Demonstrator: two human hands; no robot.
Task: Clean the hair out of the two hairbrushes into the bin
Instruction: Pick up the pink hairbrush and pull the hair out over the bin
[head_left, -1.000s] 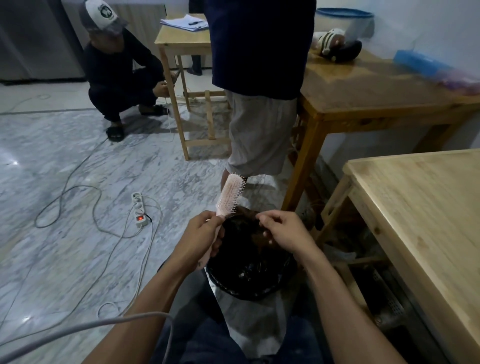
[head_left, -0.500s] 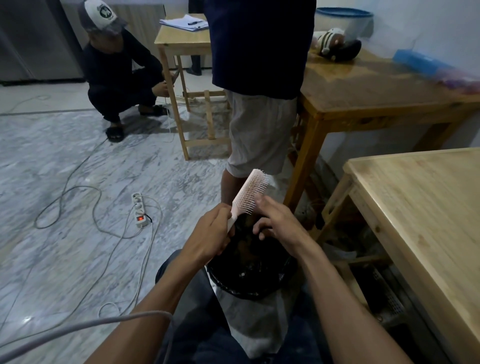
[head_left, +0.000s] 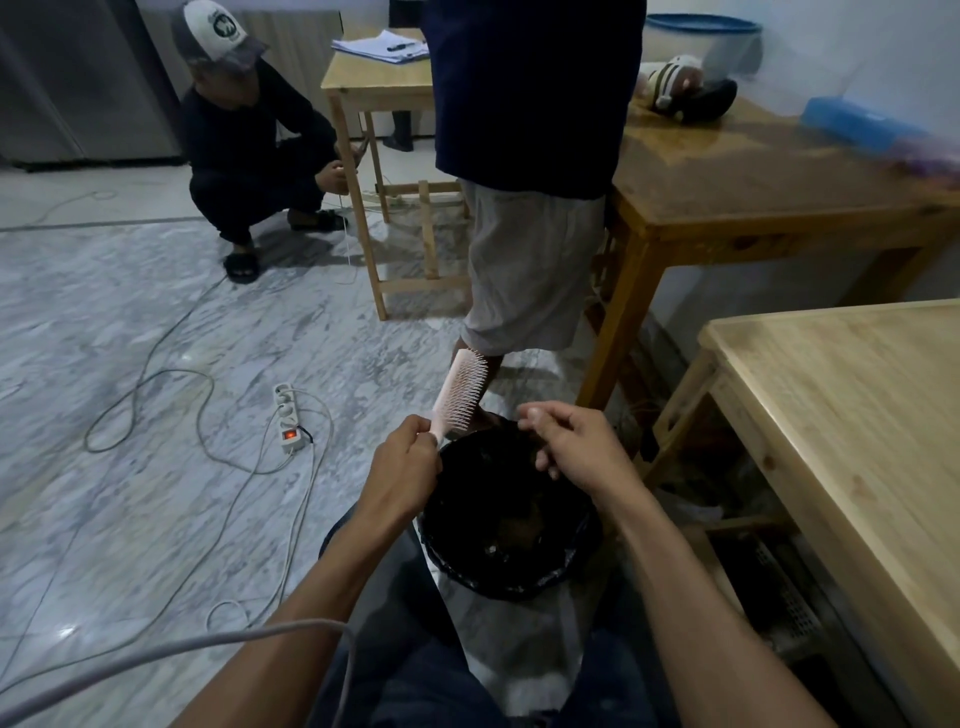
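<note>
Head view, centre of the frame: pink hairbrush (head_left: 460, 397) held by its handle in the left hand (head_left: 402, 467), the fingers curled tight around the lower end. Its long axis rises from that fist toward the upper right, slightly tilted off vertical, and the bristles face right, toward the right hand (head_left: 576, 449). That hand sits just beside the brush at the level of the handle end, apart from the bristles, thumb and forefinger tips pressed together as if pinching something; whether any hair lies between them is too fine to tell. Both hands hover over the far rim of the bin (head_left: 511, 584), a round container lined with a black bag, standing on the floor between the knees in the lower centre. By judgement, the free right hand is the one placed to comb the bristles, which lie up and to the left of its fingertips; any pulled hair would drop straight down into the open bag. A second brush is not visible. Right of frame, a pale wooden table (head_left: 852, 415).
</note>
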